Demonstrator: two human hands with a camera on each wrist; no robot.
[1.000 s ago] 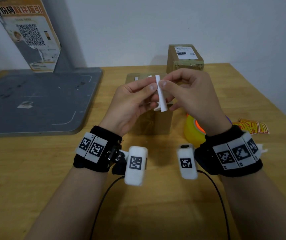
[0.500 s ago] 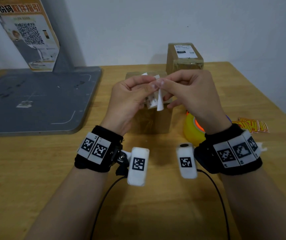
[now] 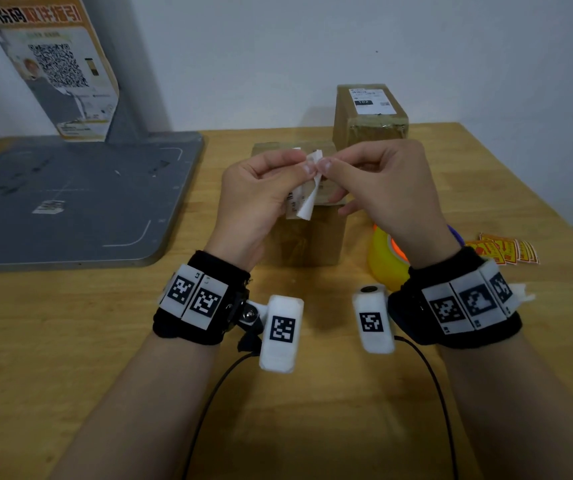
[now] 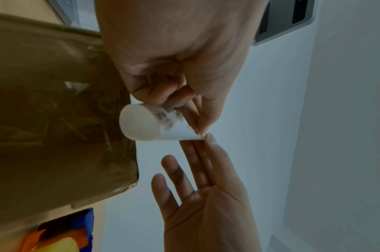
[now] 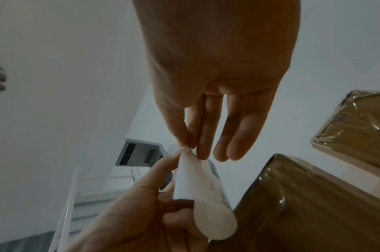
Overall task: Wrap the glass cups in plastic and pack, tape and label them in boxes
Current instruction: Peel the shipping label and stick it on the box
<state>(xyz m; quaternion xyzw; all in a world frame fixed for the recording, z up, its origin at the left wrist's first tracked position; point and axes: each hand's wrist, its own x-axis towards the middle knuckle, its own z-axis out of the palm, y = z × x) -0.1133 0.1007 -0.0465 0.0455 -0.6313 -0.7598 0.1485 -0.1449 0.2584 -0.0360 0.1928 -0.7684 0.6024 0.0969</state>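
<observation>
I hold a white printed label (image 3: 307, 199) (image 4: 154, 124) (image 5: 197, 185) in the air above a taped brown box (image 3: 299, 237). My left hand (image 3: 261, 199) grips the curled label with fingers and thumb. My right hand (image 3: 378, 188) pinches one corner of it (image 5: 185, 150) between thumb and forefinger, its other fingers straight. The label's two layers curl apart from that corner. A second taped box (image 3: 370, 117) with a label stuck on top stands behind, near the wall.
A yellow tape roll in an orange and blue dispenser (image 3: 387, 258) sits right of the near box. Red and yellow stickers (image 3: 503, 251) lie at the right edge. A grey metal base plate (image 3: 70, 199) with a poster stand covers the table's back left.
The flat white strip held upright between both hands has curled open. Its layers have spread apart at the pinched top corner, and both hands have risen slightly.
</observation>
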